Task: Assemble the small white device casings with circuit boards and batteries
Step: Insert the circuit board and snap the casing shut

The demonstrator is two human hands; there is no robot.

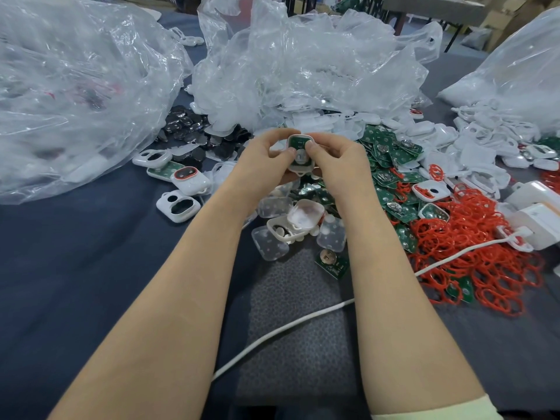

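Observation:
A small white casing (300, 168) with a green circuit board and a round silver battery holder in it is held above the table centre. My left hand (266, 160) grips its left side and my right hand (336, 160) grips its right side, both thumbs pressing on the board. Green circuit boards (391, 165) lie heaped to the right. White casing shells (178, 206) and one casing with a red ring (190, 179) lie to the left. Black round parts (194, 131) are piled behind them.
Large clear plastic bags (75, 95) cover the left and back of the dark table. Red rubber rings (472, 237) are piled on the right beside white boxes (536, 219). A white cable (288, 325) crosses a grey mat (300, 344). Clear pads (269, 242) lie below my hands.

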